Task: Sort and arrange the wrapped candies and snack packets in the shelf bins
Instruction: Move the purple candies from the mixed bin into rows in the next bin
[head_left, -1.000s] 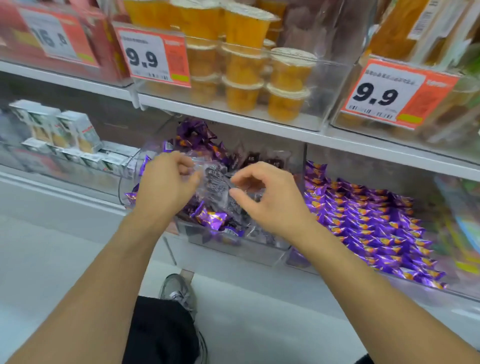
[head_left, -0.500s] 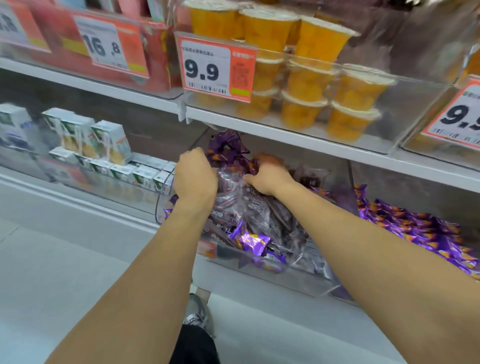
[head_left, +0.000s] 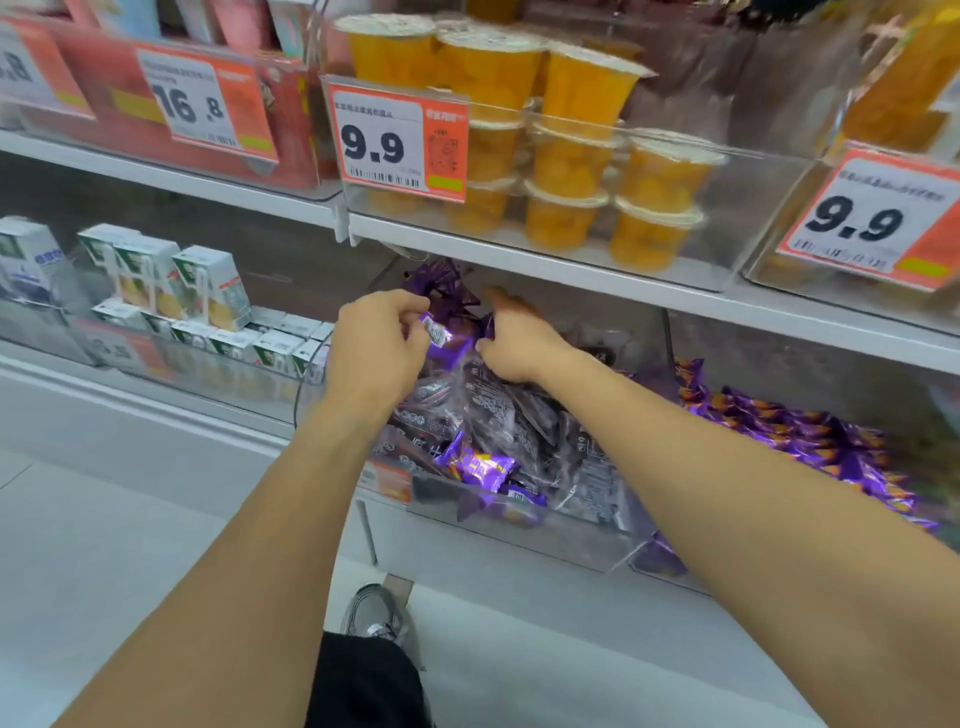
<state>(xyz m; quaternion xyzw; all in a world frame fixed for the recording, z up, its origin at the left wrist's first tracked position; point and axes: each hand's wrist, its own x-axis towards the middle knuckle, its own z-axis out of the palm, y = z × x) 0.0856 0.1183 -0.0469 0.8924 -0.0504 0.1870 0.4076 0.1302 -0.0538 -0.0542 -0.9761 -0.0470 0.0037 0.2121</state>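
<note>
One grey shoe (head_left: 375, 613) is seen nearest, on the floor. Beyond it, a clear bin (head_left: 524, 525) on the lower shelf is heaped with dark snack packets (head_left: 498, 415) and purple candies (head_left: 475, 464). One purple candy (head_left: 442, 335) is pinched at the back of the bin by the left hand (head_left: 375, 347); the right hand (head_left: 511, 340) has its fingers curled round purple wrappers. Farther up, three orange price tags carrying readable prices are hung: one 16.8, two 9.9 (head_left: 397, 139).

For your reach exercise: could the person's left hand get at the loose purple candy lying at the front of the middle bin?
Probably yes. The purple candy lies uncovered atop the packets, below the left hand, but that hand already pinches another candy.
</note>
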